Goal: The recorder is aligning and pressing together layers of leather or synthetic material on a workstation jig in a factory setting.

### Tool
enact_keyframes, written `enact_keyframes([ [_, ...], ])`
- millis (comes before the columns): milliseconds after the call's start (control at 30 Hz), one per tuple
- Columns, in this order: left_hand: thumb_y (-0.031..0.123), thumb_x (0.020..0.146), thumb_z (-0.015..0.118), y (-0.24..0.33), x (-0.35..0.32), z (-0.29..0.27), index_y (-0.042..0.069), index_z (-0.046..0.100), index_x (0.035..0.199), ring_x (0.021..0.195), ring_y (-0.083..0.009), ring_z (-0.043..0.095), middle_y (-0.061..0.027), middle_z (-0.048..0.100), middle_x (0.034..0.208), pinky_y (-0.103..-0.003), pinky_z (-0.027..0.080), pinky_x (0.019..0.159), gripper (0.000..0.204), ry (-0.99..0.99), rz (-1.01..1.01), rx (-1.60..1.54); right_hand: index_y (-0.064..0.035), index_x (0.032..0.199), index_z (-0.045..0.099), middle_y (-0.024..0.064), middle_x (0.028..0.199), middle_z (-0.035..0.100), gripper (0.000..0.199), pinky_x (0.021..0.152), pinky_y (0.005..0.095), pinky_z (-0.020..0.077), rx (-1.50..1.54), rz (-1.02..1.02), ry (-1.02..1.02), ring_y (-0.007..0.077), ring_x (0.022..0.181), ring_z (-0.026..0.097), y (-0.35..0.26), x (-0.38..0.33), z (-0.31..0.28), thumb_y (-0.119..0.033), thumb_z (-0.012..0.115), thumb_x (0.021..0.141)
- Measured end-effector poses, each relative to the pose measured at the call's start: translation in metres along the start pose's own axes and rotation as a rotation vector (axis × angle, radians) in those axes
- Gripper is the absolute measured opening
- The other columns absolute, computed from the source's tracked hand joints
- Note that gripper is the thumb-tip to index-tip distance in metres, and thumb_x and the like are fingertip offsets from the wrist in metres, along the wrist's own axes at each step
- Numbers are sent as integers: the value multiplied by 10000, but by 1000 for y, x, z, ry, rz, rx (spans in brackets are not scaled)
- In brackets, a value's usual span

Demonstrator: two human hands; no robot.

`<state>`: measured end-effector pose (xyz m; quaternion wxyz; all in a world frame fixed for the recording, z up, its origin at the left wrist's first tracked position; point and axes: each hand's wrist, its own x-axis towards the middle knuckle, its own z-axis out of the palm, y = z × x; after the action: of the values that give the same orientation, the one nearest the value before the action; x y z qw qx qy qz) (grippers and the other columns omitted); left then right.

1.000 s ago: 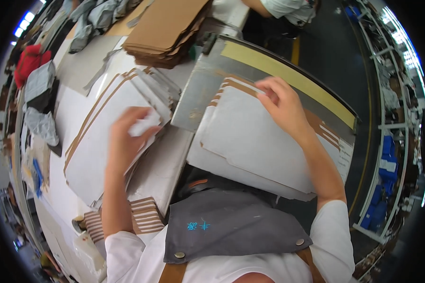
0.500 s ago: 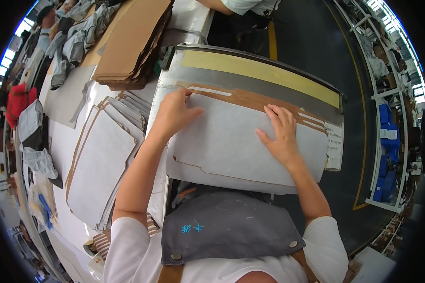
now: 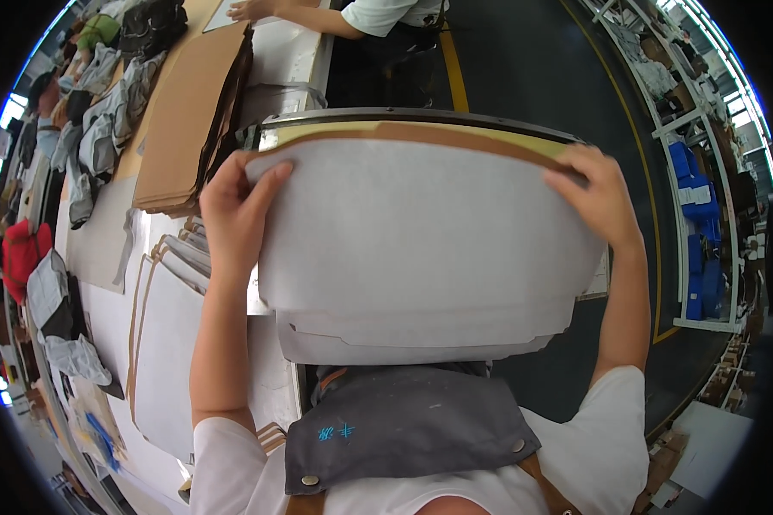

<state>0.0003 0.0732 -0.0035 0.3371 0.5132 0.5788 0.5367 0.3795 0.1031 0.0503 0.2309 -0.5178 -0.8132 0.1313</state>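
Two hands, one white panel: left hand (image 3: 236,202) at its far left corner, right hand (image 3: 599,193) at its far right corner, panel (image 3: 429,223) stretched between them. Step in hand reads as handling the sheet by its far edge, probably lifting or squaring it over the layers below; could be more than one sheet in the grip, can't tell. Next move calls for both corners kept level and an even pull, since the panel looks thin and bows along the brown strip (image 3: 404,133) at its far edge. Left thumb lies flat on the white face, other fingers curl round behind the edge, gap closed down to panel thickness. Right side same pattern: thumb on white face, fingers bent over the brown edge; contact underneath hidden. Panel sits in front of the person, between the palms, near edge above the apron (image 3: 404,429), far edge partly covering a yellow band (image 3: 318,130) on the metal-edged board (image 3: 386,113). Lower sheet (image 3: 404,350) pokes out on the near side. White-and-brown pile (image 3: 167,335) left of the left forearm, brown stack (image 3: 185,112) beyond it, neither touched by the hands.
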Motion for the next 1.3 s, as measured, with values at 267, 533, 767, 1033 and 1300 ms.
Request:
enact_keyframes([
  [267, 106, 750, 752, -68, 54, 60, 32, 458, 1334, 1263, -361, 439, -155, 493, 1351, -443, 376, 1032, 659, -266, 692, 661, -65, 1200, 594, 95, 1297, 533, 363, 1031, 441, 324, -259, -112, 19, 287, 1219, 461, 75, 33, 92, -216, 635, 872],
  [533, 486, 931, 503, -67, 30, 101, 69, 406, 1413, 1426, -300, 231, -116, 336, 1504, -527, 183, 1144, 644, -571, 598, 1070, -120, 1412, 431, 97, 1525, 312, 492, 1122, 501, 179, -351, -47, -97, 323, 1413, 240, 74, -5, 122, -311, 503, 964],
  [767, 485, 927, 516, -66, 26, 108, 63, 413, 1404, 1419, -318, 238, -121, 321, 1511, -596, 201, 1103, 644, -519, 542, 1116, -122, 1411, 429, 93, 1529, 305, 488, 1124, 519, 163, -342, 11, -105, 345, 1415, 222, 70, -4, 116, -299, 508, 964],
  [1033, 522, 916, 509, -70, 26, 110, 78, 431, 1395, 1398, -326, 264, -132, 333, 1498, -623, 215, 1079, 658, -478, 558, 1107, -114, 1386, 463, 96, 1515, 324, 485, 1117, 528, 167, -336, -13, -70, 376, 1404, 227, 76, -4, 119, -302, 539, 945],
  [1300, 463, 901, 565, -64, 22, 108, 78, 405, 1410, 1390, -335, 265, -124, 308, 1512, -611, 214, 1077, 658, -522, 518, 1159, -113, 1382, 469, 99, 1510, 323, 498, 1107, 549, 165, -318, -21, -60, 392, 1396, 225, 72, -10, 121, -319, 551, 935],
])
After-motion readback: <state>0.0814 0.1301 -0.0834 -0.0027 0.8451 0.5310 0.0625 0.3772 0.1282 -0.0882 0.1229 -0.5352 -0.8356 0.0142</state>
